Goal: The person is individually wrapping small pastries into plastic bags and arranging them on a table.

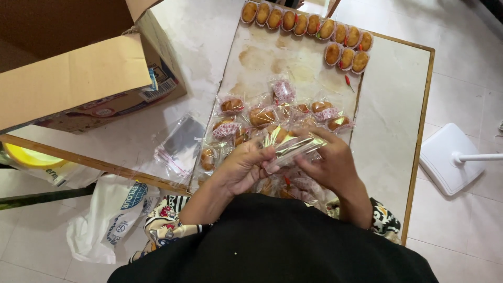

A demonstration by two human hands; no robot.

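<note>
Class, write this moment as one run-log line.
left hand: holding clear wrapper | right hand: holding same wrapper | bagged pastries: ahead on table | unwrapped pastries: far edge

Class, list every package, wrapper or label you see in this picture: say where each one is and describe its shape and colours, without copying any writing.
Clear wrapper: shiny, glossy, held between left hand and right hand.
Cardboard box: upper left, brown, open flaps, a white barcode label on its side.
Wrapped pastries: table centre, clear bags, pink-white paper cups.
Empty clear bags: flat, left of the pastries.
White plastic bag: floor, lower left, blue print.
</note>
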